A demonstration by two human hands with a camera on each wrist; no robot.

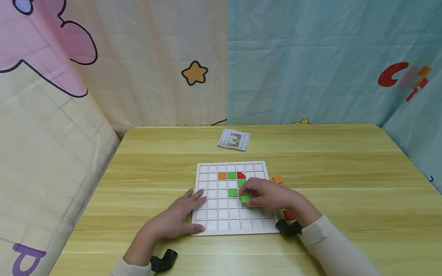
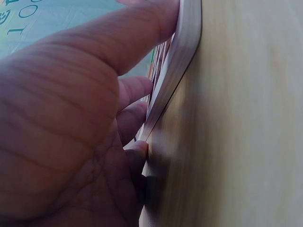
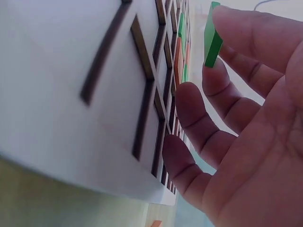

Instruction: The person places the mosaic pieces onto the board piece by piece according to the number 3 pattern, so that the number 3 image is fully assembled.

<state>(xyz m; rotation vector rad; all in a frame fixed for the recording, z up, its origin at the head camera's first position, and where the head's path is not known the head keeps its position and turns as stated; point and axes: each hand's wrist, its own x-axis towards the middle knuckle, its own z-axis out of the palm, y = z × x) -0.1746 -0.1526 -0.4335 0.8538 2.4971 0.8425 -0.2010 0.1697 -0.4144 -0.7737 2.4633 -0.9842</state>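
A white grid board (image 1: pixel 214 226) lies on the table, with orange, green and red square tiles in some of its cells. Among them are an orange tile (image 1: pixel 222 175), a green tile (image 1: pixel 231 175) and a red tile (image 1: pixel 240 175) with a rounded edge. My right hand (image 1: pixel 269 194) pinches a green tile (image 3: pixel 212 38) between thumb and fingertips, just above the board's middle. Straight fingers of my left hand (image 1: pixel 176 217) rest on the board's left edge, the thumb at its near left corner. Part of the pattern is hidden behind the right hand.
Behind the board lies a small printed card (image 1: pixel 234 139) showing a coloured grid pattern. To the board's right are a loose orange tile (image 1: pixel 277 179) and a red tile (image 1: pixel 289 214), partly covered by the right wrist. Printed curtains (image 1: pixel 155 50) surround the wooden table (image 1: pixel 354 178).
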